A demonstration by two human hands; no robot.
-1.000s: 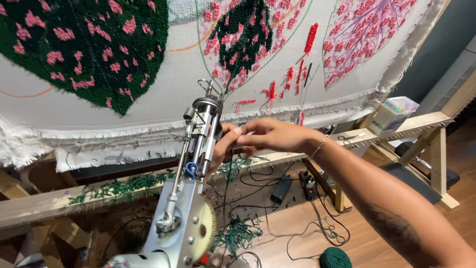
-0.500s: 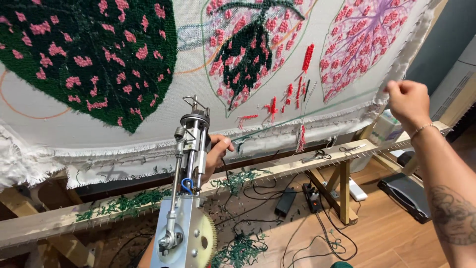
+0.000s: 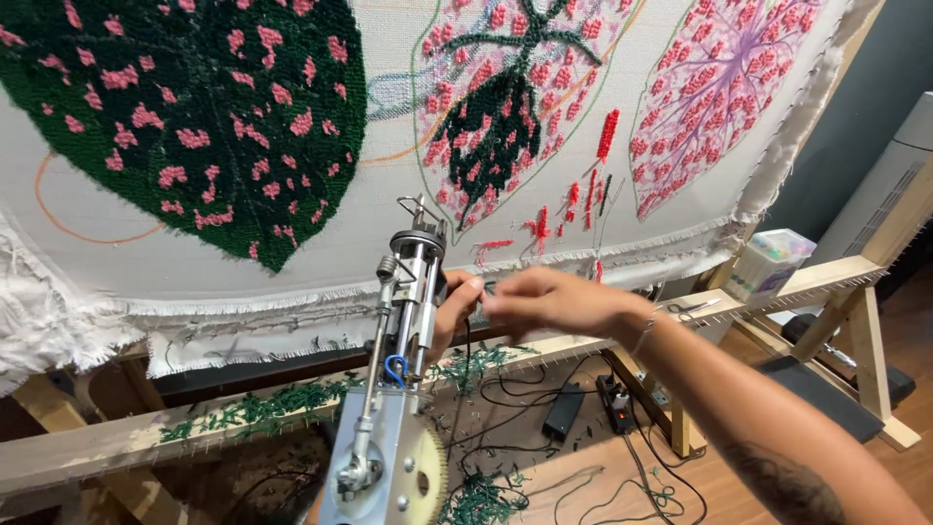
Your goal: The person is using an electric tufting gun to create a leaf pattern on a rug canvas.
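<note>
The tufting gun (image 3: 394,389) points up at the stretched backing cloth (image 3: 321,243), near its frayed lower edge. The left hand (image 3: 452,306) grips the gun's barrel; the right hand (image 3: 544,301) pinches fine yarn beside it. One green leaf (image 3: 185,117) looks fully tufted; the pink leaves appear only partly filled.

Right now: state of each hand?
Left hand: closed around the tufting gun.
Right hand: fingertips pinched by the gun; held thing cannot be told.
</note>
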